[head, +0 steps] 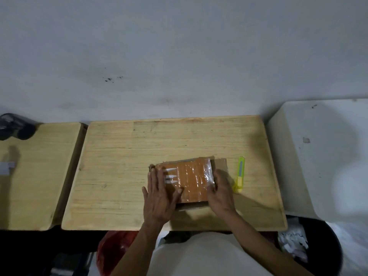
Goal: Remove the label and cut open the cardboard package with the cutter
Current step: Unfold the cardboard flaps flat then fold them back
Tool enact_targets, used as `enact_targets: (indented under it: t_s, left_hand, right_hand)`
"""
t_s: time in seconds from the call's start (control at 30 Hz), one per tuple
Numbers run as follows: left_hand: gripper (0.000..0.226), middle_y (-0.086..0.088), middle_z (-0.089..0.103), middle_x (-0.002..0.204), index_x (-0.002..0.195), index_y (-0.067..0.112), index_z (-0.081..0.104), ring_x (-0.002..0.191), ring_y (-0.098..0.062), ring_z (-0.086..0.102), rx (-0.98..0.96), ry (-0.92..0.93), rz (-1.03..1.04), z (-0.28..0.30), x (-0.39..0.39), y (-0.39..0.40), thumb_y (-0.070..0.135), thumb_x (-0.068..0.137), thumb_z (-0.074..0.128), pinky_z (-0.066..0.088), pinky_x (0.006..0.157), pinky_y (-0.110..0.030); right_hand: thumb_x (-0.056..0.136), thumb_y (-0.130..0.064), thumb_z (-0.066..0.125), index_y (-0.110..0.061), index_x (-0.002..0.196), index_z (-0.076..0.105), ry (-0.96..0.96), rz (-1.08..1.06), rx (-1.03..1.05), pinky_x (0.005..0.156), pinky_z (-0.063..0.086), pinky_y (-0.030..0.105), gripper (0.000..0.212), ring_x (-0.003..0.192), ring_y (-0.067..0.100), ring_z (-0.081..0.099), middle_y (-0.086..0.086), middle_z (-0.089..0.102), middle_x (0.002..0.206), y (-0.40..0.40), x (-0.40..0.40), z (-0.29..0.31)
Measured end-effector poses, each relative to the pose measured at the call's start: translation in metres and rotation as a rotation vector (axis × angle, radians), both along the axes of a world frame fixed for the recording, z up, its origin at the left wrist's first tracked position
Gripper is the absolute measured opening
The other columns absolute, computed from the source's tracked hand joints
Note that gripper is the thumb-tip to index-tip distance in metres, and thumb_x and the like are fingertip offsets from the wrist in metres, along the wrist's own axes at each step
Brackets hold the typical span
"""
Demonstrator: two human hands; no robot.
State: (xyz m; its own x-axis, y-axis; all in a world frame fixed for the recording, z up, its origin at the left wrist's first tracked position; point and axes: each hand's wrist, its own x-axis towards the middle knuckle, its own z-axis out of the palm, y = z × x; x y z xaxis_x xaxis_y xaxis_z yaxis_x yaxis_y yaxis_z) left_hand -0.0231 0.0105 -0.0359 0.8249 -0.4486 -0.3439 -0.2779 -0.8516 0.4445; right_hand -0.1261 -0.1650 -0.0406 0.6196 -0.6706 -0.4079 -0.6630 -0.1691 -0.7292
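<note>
Cardboard package point(191, 180) lies flat on the middle wooden table point(119, 166), toward the table's near edge and right of its centre, long axis running left to right, top face wrapped in glossy clear tape with a few pale streaks near its left end. Left hand point(161, 198) lies on the package's left end, fingers straight and spread, palm down, gripping nothing. Right hand point(221, 192) sits at the package's right end, fingers bent over the edge; whether they pinch tape or a label there cannot be told. Cutter point(240, 175), yellow-green, rests on the table just right of the package, apart from it, long axis pointing away from the person, roughly square to the package's. Right hand is plainly the nearer of the 2 to the cutter, almost beside its near end. Judgement: label work comes first; cutter untouched, package not yet cut. Dark bin point(318, 246) stands beyond the table's near right corner.
</note>
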Motion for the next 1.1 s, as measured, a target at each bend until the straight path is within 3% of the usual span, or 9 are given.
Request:
enact_targets:
  t_s: [0.1,0.3,0.4,0.5,0.57,0.63,0.77,0.97,1.1]
  left_hand:
    - [0.100,0.002,-0.021,0.166,0.157,0.028,-0.019,0.154,-0.021,-0.009,-0.061,0.066,0.015,0.004,0.011,0.013,0.080,0.087,0.032,0.010,0.119,-0.067]
    - [0.084,0.006,0.014,0.168,0.157,0.037,-0.005,0.152,-0.024,0.022,-0.248,0.108,-0.064,0.006,0.018,0.031,0.068,0.093,0.040,0.006,0.122,-0.060]
    - [0.082,0.004,0.036,0.160,0.157,0.040,0.006,0.143,-0.024,0.040,-0.369,0.119,-0.025,0.008,0.017,0.033,0.056,0.094,0.056,0.030,0.116,-0.059]
    - [0.082,0.013,0.053,0.144,0.154,0.045,0.019,0.121,-0.009,0.058,-0.464,0.154,0.070,0.022,0.016,0.035,0.049,0.088,0.069,0.050,0.098,-0.028]
    - [0.079,0.027,0.057,0.124,0.150,0.044,0.030,0.100,0.006,0.057,-0.483,0.160,0.100,0.032,0.020,0.032,0.047,0.085,0.073,0.044,0.078,-0.001]
    - [0.073,0.026,0.054,0.119,0.146,0.037,0.042,0.097,0.008,0.054,-0.500,0.159,0.134,0.039,0.025,0.027,0.047,0.083,0.077,0.038,0.071,0.006]
    - [0.063,0.017,0.061,0.123,0.138,0.031,0.053,0.106,0.003,0.060,-0.562,0.148,0.171,0.047,0.037,0.017,0.045,0.082,0.078,0.044,0.076,0.001]
    - [0.062,0.024,0.060,0.123,0.135,0.034,0.053,0.113,0.013,0.056,-0.623,0.167,0.271,0.054,0.059,-0.007,0.054,0.079,0.073,0.046,0.093,-0.007]
    - [0.065,0.000,0.063,0.133,0.142,0.021,0.054,0.122,-0.014,0.058,-0.583,0.152,0.364,0.044,0.079,-0.028,0.051,0.086,0.068,0.043,0.090,-0.013]
  right_hand:
    - [0.098,-0.016,0.050,-0.010,0.129,0.053,-0.011,-0.026,-0.011,0.070,0.045,0.014,0.032,0.086,0.013,0.058,0.004,0.060,0.104,0.010,-0.001,0.003]
    - [0.093,-0.007,0.054,-0.022,0.106,0.055,-0.056,-0.138,-0.115,0.083,0.055,0.041,0.020,0.097,0.025,0.059,0.005,0.056,0.104,0.025,-0.009,0.001]
    - [0.095,-0.012,0.057,-0.020,0.120,0.058,-0.082,-0.262,-0.039,0.091,0.049,0.030,0.027,0.104,0.021,0.061,0.003,0.064,0.115,0.032,-0.010,0.007]
    - [0.096,-0.018,0.058,-0.018,0.127,0.058,-0.097,-0.310,0.006,0.087,0.047,0.023,0.031,0.103,0.012,0.061,-0.009,0.063,0.110,0.040,-0.014,0.020]
    - [0.097,-0.021,0.057,-0.020,0.122,0.061,-0.119,-0.315,0.014,0.075,0.044,0.012,0.025,0.095,0.008,0.062,-0.012,0.064,0.100,0.040,-0.013,0.032]
    - [0.097,-0.021,0.057,-0.019,0.117,0.065,-0.127,-0.303,0.007,0.064,0.041,0.003,0.021,0.087,0.003,0.062,-0.012,0.065,0.094,0.034,-0.010,0.040]
    - [0.092,-0.034,0.063,-0.022,0.120,0.064,-0.160,-0.265,-0.056,0.073,0.042,0.010,0.031,0.096,0.005,0.061,-0.008,0.065,0.107,0.021,0.004,0.059]
    - [0.085,-0.040,0.072,-0.016,0.121,0.064,-0.268,-0.263,-0.029,0.074,0.044,0.002,0.044,0.100,0.003,0.060,-0.006,0.064,0.113,-0.007,0.035,0.063]
    - [0.084,-0.046,0.071,-0.019,0.122,0.065,-0.265,-0.263,-0.030,0.075,0.043,0.005,0.048,0.105,0.007,0.060,-0.005,0.065,0.116,-0.027,0.061,0.052]
